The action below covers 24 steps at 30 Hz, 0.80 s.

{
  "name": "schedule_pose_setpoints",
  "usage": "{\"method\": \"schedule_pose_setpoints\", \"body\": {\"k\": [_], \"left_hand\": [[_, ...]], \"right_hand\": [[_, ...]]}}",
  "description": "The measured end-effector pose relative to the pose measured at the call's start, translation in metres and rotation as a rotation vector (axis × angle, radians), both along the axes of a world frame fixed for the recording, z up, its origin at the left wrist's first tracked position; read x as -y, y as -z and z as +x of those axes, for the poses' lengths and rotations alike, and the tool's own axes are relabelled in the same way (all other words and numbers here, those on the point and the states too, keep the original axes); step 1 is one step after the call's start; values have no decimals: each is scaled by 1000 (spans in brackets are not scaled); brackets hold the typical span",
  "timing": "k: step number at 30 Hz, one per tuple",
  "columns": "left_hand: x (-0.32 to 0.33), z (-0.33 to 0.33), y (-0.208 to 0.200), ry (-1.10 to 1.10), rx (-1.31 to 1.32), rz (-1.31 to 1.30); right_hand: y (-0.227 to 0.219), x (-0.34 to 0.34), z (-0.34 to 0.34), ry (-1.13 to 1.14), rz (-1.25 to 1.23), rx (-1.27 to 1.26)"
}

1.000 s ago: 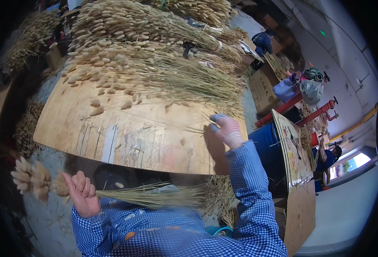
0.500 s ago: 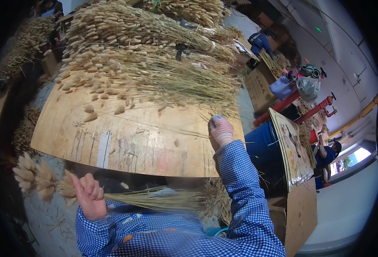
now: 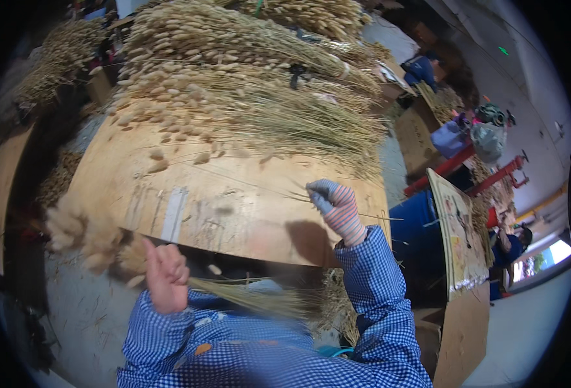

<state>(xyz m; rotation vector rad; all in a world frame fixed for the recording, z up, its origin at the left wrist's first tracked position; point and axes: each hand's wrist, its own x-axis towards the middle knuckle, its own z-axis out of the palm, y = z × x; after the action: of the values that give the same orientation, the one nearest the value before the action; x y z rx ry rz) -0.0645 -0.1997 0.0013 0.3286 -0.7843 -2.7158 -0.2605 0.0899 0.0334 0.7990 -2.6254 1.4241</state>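
My bare left hand (image 3: 167,278) is closed round a bunch of dried bunny tail grass (image 3: 243,294). Its fluffy heads stick out to the left, blurred, and the stems run right across my front. Over the wooden board (image 3: 234,223), my right hand (image 3: 338,210), in a striped glove with grey fingertips, pinches one or more thin stems. They stretch left over the board, and their ends poke out to the right of the hand. A thick heap of the same dried grass (image 3: 234,100) covers the board's far part, heads to the left. A few stray heads lie along its near edge.
A blue barrel (image 3: 415,223) stands right of the board, beside an upright panel (image 3: 457,233) and a cardboard box (image 3: 418,136). Red pipes (image 3: 499,176) with hanging bags are behind. Other people are in the background at right. More dried grass (image 3: 62,61) lies far left.
My right hand has lifted from the heap's stem ends toward me, drawing thin stems over the board. My left hand still grips the bunch. The whole view has shifted slightly.
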Motion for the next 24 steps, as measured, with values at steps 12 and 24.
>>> {"method": "schedule_pose_setpoints", "body": {"k": [12, 24], "left_hand": [[-1, 3, -5, 128, 41, -68], [-7, 8, -5, 12, -20, -123]], "right_hand": [[-4, 104, 84, -435, 140, 115], [12, 107, 94, -181, -50, 246]]}}
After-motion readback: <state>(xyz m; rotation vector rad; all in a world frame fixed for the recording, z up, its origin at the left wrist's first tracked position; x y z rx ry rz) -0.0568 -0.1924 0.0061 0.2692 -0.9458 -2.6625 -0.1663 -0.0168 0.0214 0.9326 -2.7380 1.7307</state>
